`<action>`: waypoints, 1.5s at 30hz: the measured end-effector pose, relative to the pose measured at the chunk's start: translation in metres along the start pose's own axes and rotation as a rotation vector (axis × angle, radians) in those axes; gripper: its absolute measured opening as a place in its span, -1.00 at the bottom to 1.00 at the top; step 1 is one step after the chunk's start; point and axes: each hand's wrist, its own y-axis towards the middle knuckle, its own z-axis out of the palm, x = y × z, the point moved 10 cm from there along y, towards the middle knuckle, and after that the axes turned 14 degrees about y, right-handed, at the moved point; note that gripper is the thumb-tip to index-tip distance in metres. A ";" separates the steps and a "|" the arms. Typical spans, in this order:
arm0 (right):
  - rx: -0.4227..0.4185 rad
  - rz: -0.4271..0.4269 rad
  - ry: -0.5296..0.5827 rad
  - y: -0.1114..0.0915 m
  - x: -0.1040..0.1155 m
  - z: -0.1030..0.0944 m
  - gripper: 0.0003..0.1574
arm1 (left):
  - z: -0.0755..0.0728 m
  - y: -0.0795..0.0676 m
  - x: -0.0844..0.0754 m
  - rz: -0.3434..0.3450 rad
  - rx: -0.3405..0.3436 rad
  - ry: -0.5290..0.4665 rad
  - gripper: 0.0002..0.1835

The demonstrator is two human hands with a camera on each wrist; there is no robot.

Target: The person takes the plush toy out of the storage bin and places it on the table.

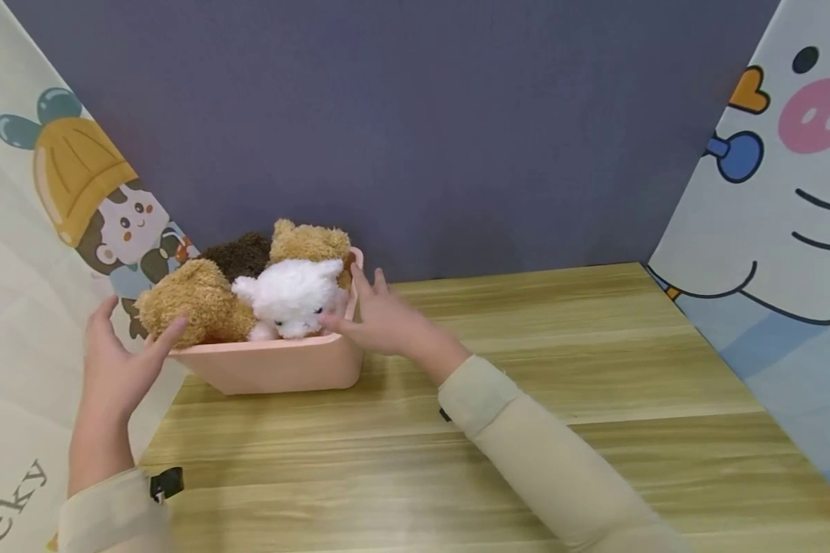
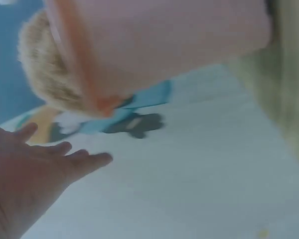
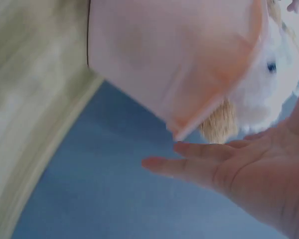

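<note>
Cream sleeves (image 1: 560, 461) lie nearest, stretching toward the pink bin (image 1: 290, 369), which stands upright on the wooden tabletop (image 1: 491, 461). Left of the bin, the left hand (image 1: 114, 365) spreads wide; at its right end, the right hand (image 1: 387, 315) is spread too, and neither grips anything (whether a thumb brushes a toy, I cannot tell). An uneven push from one palm could, I judge, slide the bin askew, and a bump might spill a toy, because they heap above the rim.

Smooth and round-cornered, the bin narrows toward its base. Inside it, a curly tan plush (image 1: 194, 299) bulges at the front left, a fluffy white plush (image 1: 297, 288) with dark eyes sits front right, a dark brown plush (image 1: 238, 257) lies behind, and a second tan plush (image 1: 311, 242) fills the back right.
</note>
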 end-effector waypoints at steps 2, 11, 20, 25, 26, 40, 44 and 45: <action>0.010 0.015 0.069 0.003 0.002 0.012 0.44 | 0.010 0.002 0.016 -0.045 0.060 -0.036 0.22; -0.147 0.079 0.270 0.013 0.002 0.042 0.70 | 0.060 0.013 0.050 -0.070 0.278 -0.231 0.19; -0.264 0.116 0.294 0.016 -0.013 0.052 0.78 | 0.084 0.008 0.051 -0.146 0.264 -0.462 0.12; -0.272 0.112 0.281 0.017 -0.013 0.051 0.81 | 0.082 0.006 0.050 -0.150 0.238 -0.481 0.10; -0.272 0.109 0.279 0.018 -0.013 0.051 0.81 | 0.081 0.006 0.050 -0.150 0.236 -0.490 0.09; -0.278 0.079 0.273 0.020 -0.005 0.048 0.83 | 0.076 0.007 0.056 -0.180 0.183 -0.515 0.06; -0.280 0.089 0.256 0.018 -0.011 0.050 0.82 | 0.083 0.003 0.057 -0.182 0.205 -0.506 0.07; -0.278 0.087 0.248 0.018 -0.011 0.051 0.82 | 0.084 0.002 0.058 -0.184 0.208 -0.504 0.07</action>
